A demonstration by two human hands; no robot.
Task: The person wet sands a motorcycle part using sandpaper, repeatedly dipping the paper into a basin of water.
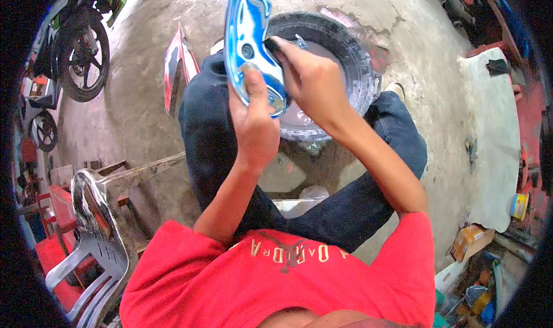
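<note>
Left fingers (254,81) clamp the panel (246,23), right fingers (292,56) pinch a dark scrap (275,47). Slippery grip might dunk panel in tub (362,68)

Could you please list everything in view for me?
Panel: one, blue and silver, top centre
Basin: one, dark, upper centre
Angled piece: one, red and white, upper left
Wheels: two, black, far left
Chair: one, silver, lower left
Box: one, brown, lower right
Tub: one, yellow, right edge
Clutter: uncounted, mixed, edges
Shoes: two, pale, beside basin
Jeans: one pair, blue, centre
Shirt: one, red, bottom
Left hand: one, bare, gripping panel
Right hand: one, bare, at panel edge
</note>
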